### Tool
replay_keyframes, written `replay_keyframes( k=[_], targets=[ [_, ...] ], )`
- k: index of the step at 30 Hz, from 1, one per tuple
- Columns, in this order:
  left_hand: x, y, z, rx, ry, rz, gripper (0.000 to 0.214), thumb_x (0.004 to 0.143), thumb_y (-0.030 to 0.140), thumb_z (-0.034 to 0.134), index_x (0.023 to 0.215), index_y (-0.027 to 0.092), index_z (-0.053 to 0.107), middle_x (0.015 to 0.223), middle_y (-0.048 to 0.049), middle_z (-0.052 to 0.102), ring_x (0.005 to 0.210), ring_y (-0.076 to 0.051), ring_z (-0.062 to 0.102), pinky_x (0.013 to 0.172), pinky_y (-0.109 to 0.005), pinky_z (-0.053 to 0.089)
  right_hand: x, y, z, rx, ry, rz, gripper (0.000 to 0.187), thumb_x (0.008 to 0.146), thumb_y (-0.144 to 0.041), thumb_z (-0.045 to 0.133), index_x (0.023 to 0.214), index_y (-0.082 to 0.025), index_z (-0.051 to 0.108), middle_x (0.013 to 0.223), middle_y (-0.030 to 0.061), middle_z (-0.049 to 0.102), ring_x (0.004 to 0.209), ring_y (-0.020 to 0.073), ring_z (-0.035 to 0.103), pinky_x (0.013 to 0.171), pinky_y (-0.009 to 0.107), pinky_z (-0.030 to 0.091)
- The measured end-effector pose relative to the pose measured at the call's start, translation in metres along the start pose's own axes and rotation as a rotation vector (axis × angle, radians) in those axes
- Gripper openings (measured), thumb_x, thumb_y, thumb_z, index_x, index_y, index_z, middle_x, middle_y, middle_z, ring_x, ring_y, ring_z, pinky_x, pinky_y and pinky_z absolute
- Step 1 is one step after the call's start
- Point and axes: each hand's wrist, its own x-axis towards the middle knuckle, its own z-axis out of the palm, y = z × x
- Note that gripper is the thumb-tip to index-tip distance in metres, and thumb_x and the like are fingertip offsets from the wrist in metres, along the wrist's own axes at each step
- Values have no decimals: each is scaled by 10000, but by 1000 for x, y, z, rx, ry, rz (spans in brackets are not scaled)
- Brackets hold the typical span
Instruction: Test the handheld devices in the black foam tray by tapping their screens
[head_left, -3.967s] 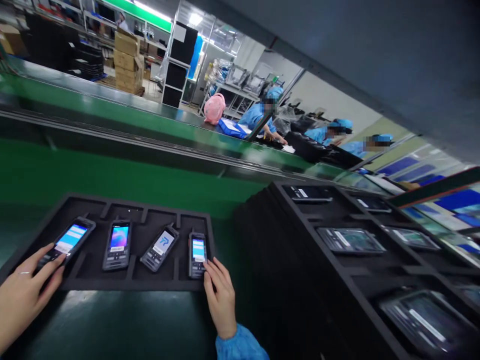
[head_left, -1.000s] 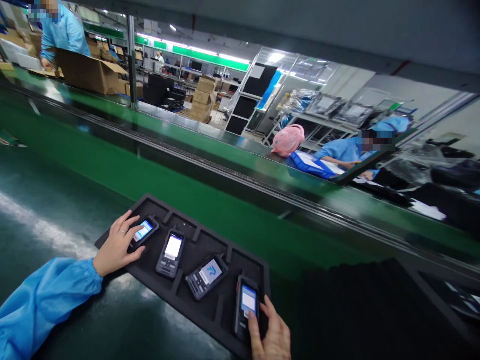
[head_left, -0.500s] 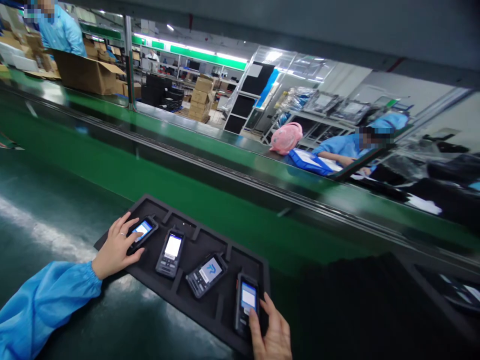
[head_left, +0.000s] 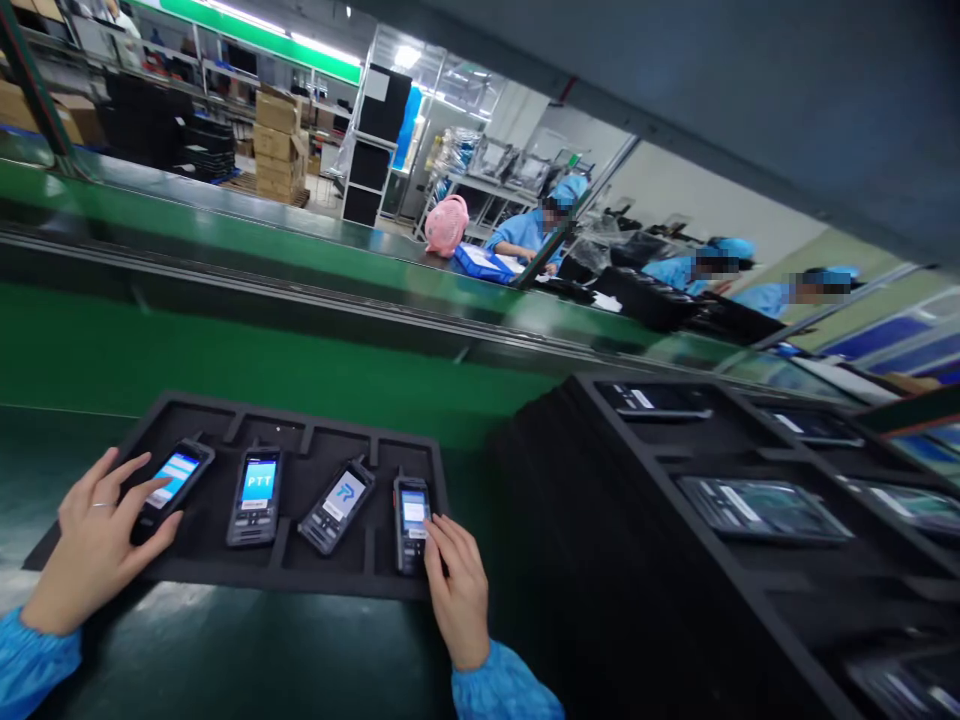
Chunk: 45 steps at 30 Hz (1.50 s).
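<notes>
A black foam tray (head_left: 217, 570) holds several handheld radios with lit screens. My left hand (head_left: 94, 540) is open over the leftmost radio (head_left: 174, 482), its fingers spread and the index fingertip on the screen. One middle radio (head_left: 255, 497) shows "PTT" on a blue screen; the tilted radio (head_left: 337, 505) beside it shows a blue logo. At the tray's right end, my right hand (head_left: 459, 585) is open, fingers stretched, fingertips at the screen edge of an upright radio (head_left: 412, 522). Neither hand lifts anything.
To the right rises a tall stack of black foam trays (head_left: 600, 520), its top one holding several devices (head_left: 761, 508). A green conveyor ledge (head_left: 315, 225) runs behind the bench. Beyond it are a pink fan (head_left: 447, 226), a blue bin (head_left: 484, 264) and people in blue workwear.
The view has swung right, bringing the tray stack into fuller sight. The second radio's screen went from white to "PTT". Both hands stay at the same end radios.
</notes>
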Motion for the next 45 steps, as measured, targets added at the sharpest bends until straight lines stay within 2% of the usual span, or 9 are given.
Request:
replay_keyframes(
  k=[17, 21, 26, 28, 31, 34, 37, 40, 45],
  targets=[
    [8, 9, -4, -86, -14, -82, 200, 1090, 381, 569, 1243, 260, 615, 1406, -148, 647, 1534, -485, 528, 1175, -727, 542, -2, 8, 3, 89, -52, 132, 382, 1098, -481, 546, 1248, -312, 853, 1211, 109, 849, 1157, 332, 783, 993, 564, 684],
    [9, 13, -7, -253, -61, -290, 365, 1088, 476, 555, 1363, 237, 578, 1492, -174, 583, 1417, -440, 633, 1165, -718, 581, -5, 13, 5, 121, -61, 205, 416, 1079, -518, 546, 1250, -295, 853, 1238, 116, 843, 1193, 342, 770, 1046, 582, 650],
    [11, 9, -8, -432, 1, -583, 454, 1108, 509, 494, 1436, 197, 531, 1369, -163, 632, 1185, -347, 778, 864, -514, 745, -6, 22, 7, 151, -35, 311, 502, 1075, -510, 482, 1341, -228, 799, 1382, 161, 784, 1299, 366, 728, 1154, 620, 568],
    [12, 7, -7, -414, 19, -565, 454, 1111, 497, 484, 1439, 187, 536, 1318, -156, 660, 1118, -324, 801, 794, -461, 748, -5, 25, 7, 174, -39, 347, 516, 1057, -526, 482, 1337, -226, 795, 1403, 160, 770, 1321, 374, 717, 1176, 618, 547],
    [14, 16, -6, -381, 56, -479, 418, 1070, 476, 558, 1379, 202, 625, 1396, -178, 659, 1275, -378, 741, 985, -577, 710, -4, 27, 7, 208, -54, 402, 521, 1008, -578, 528, 1314, -255, 799, 1407, 135, 769, 1346, 382, 701, 1197, 601, 527],
    [14, 49, -6, -305, 49, -196, 283, 1033, 319, 618, 1288, 263, 728, 1470, -150, 668, 1502, -406, 580, 1211, -653, 557, -2, 28, 7, 206, -73, 418, 554, 966, -617, 561, 1301, -244, 797, 1402, 147, 765, 1356, 411, 686, 1198, 627, 514],
    [12, 91, -6, -230, 19, 119, 274, 991, 243, 645, 1236, 275, 765, 1483, -136, 682, 1522, -380, 550, 1231, -598, 533, -1, 28, 7, 198, -94, 421, 591, 944, -639, 571, 1289, -214, 795, 1391, 174, 765, 1359, 440, 671, 1184, 665, 508],
    [11, 117, -3, -207, -3, 162, 266, 955, 308, 704, 1206, 271, 784, 1461, -123, 711, 1484, -367, 580, 1256, -561, 498, -1, 29, 6, 195, -101, 420, 604, 941, -650, 570, 1283, -206, 795, 1372, 182, 772, 1354, 443, 671, 1167, 666, 518],
    [14, 121, 0, -162, -21, 120, 363, 917, 362, 776, 1265, 262, 789, 1446, -133, 713, 1469, -395, 582, 1262, -567, 478, -1, 28, 6, 181, -91, 410, 585, 938, -662, 575, 1267, -234, 803, 1351, 157, 795, 1322, 428, 689, 1146, 653, 534]
  ],
)
